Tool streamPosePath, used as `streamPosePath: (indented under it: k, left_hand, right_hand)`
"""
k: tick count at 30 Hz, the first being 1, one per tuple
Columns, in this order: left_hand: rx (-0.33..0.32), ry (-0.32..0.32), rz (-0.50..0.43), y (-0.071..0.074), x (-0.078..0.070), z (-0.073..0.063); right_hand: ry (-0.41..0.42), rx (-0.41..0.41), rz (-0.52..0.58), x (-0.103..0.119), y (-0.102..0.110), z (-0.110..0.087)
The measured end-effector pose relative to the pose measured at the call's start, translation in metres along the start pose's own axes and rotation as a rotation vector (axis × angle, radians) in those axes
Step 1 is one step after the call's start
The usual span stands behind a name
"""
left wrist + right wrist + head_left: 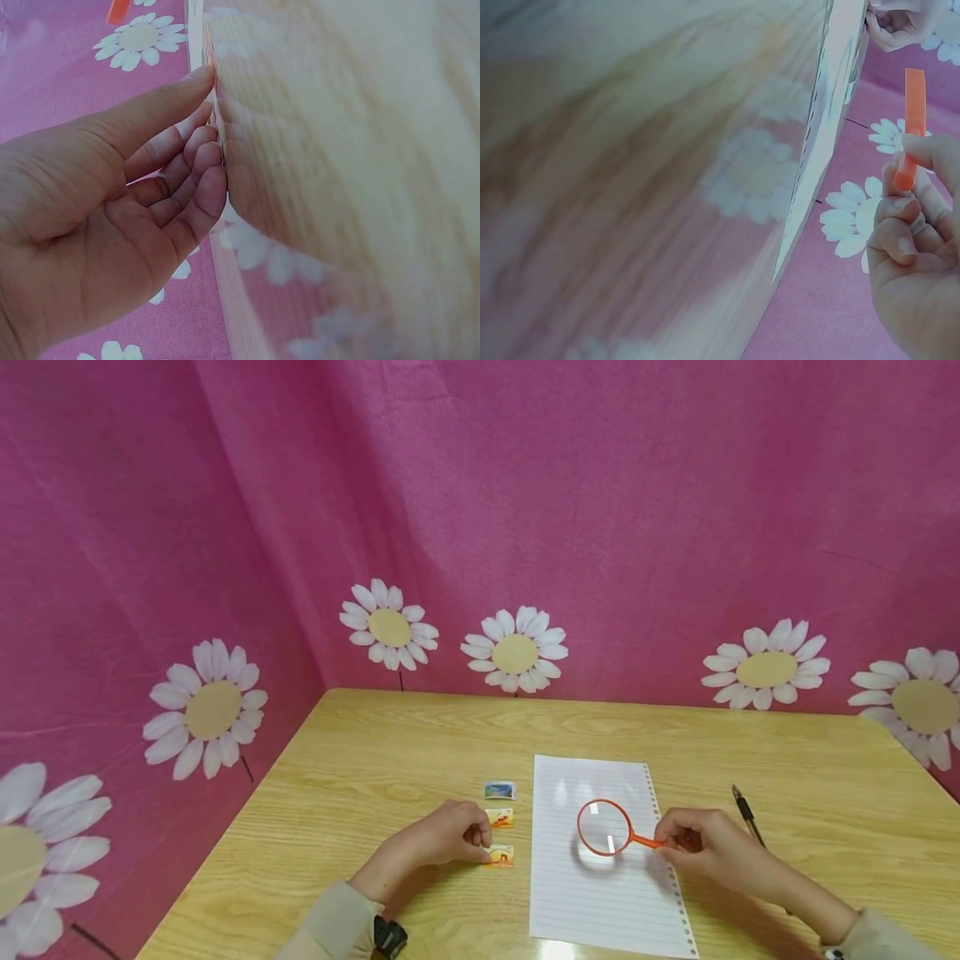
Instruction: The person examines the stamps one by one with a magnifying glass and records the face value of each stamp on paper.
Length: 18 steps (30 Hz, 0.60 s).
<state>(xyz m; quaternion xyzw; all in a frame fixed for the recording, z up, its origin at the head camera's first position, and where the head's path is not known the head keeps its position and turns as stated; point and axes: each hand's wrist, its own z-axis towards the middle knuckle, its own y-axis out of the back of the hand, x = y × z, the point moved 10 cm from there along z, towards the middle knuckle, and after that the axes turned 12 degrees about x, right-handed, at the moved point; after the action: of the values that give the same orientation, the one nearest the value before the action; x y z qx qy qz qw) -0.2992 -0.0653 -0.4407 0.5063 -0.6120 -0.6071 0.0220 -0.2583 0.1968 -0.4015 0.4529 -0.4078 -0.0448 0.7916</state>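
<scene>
My right hand (712, 847) pinches the orange handle of a magnifying glass (632, 837), its round lens held over the lined paper (585, 910). In the right wrist view, the handle (915, 105) shows between thumb and fingers. My left hand (450, 833) rests at the left edges of two small orange-and-yellow stamps, the nearest one (501, 857) and the middle one (501, 818). Its thumb tip is right at the nearest stamp. In the left wrist view, the left hand's fingertips (212, 180) are loosely bent against the tabletop. A blue-green stamp (500, 790) lies farthest back in the column.
A black pen (744, 810) lies to the right of the paper, partly behind my right forearm. The wooden table (360, 752) meets a pink curtain (622, 527) with large daisies at its back and left. A dark watch (388, 937) is on my left wrist.
</scene>
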Motion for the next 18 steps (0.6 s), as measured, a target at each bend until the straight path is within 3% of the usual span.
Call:
streamPosePath:
  k: [18]
  left_hand:
    - [0.005,0.0,-0.001,0.0,0.0,-0.001]
  right_hand:
    - [0.014,0.074,0.056,0.006,-0.012,0.013]
